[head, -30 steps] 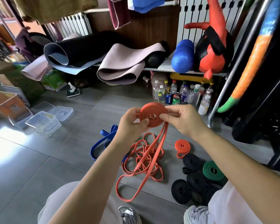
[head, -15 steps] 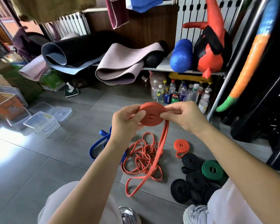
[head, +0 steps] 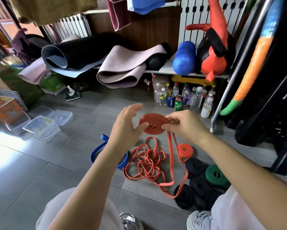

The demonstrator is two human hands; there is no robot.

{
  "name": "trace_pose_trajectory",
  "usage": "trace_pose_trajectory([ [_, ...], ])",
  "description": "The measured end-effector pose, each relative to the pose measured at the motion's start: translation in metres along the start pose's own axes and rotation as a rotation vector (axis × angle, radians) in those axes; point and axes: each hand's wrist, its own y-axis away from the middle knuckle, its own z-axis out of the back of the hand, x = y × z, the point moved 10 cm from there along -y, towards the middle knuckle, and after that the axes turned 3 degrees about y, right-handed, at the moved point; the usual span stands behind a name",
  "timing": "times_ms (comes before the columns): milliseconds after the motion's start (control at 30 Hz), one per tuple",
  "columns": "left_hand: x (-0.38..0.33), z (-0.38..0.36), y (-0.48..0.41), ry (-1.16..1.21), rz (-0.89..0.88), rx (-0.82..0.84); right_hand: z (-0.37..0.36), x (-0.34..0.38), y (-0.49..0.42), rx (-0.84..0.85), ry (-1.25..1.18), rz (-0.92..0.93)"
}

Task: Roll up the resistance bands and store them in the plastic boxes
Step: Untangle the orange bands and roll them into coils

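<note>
My right hand (head: 182,125) pinches a flat coil of red resistance band (head: 153,124) held in the air; its loose tail (head: 171,165) hangs down to the floor. My left hand (head: 127,127) is at the coil's left edge, thumb touching it, fingers spread and lifted off. A tangle of thin red band (head: 147,161) lies on the floor below. A blue band (head: 98,151) lies partly behind my left forearm. A small rolled orange band (head: 185,150), a green roll (head: 215,175) and several black rolls (head: 194,165) sit at the right. Clear plastic boxes (head: 40,128) stand at the left.
A loose clear lid (head: 60,117) lies by the boxes, and an orange-tinted bin (head: 5,110) stands further left. Bottles and cans (head: 180,98) crowd under a shelf with yoga mats (head: 121,68) and a blue foam roller (head: 184,58). A metal rack leg (head: 213,125) stands close right.
My left hand has loosened from the coil and spread its fingers. The coil has tipped flatter and the hanging tail has grown shorter as more band wound on.
</note>
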Motion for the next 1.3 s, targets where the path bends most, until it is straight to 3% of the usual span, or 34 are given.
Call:
trace_pose_trajectory([
  [100, -0.025, -0.026, 0.012, -0.258, -0.279, 0.145, -0.01, 0.003, 0.004, 0.05, 0.18, 0.03],
  [167, -0.035, -0.03, 0.018, -0.29, -0.374, 0.117, -0.01, 0.004, 0.004, 0.051, 0.162, 0.052],
  [333, -0.019, -0.016, 0.005, -0.026, -0.152, 0.007, 0.0, 0.001, 0.0, 0.011, -0.171, 0.013],
  [467, -0.01, -0.008, 0.002, 0.504, 0.034, -0.066, 0.011, 0.005, -0.001, -0.037, -0.431, -0.008],
  [667, -0.002, 0.006, 0.007, 0.784, 0.104, -0.216, 0.013, 0.007, 0.002, -0.133, -0.508, -0.005],
  [767, 0.003, 0.0, 0.004, 0.693, 0.153, -0.146, 0.014, 0.007, 0.002, -0.158, -0.423, 0.029],
  [833, 0.002, -0.001, 0.0, 0.431, 0.113, -0.081, 0.012, 0.003, 0.0, -0.131, -0.302, 0.034],
  [933, -0.018, -0.008, 0.006, -0.035, -0.15, 0.011, 0.003, -0.003, -0.001, -0.053, -0.046, 0.024],
  [1000, -0.031, -0.02, 0.014, -0.191, -0.333, 0.083, -0.004, -0.002, 0.001, 0.005, 0.04, 0.022],
  [1100, -0.032, -0.024, 0.015, -0.193, -0.404, 0.099, -0.004, -0.001, 0.002, 0.015, 0.026, 0.031],
  [1300, -0.02, -0.012, 0.004, 0.148, -0.204, 0.005, 0.02, 0.003, 0.002, -0.091, -0.378, -0.001],
])
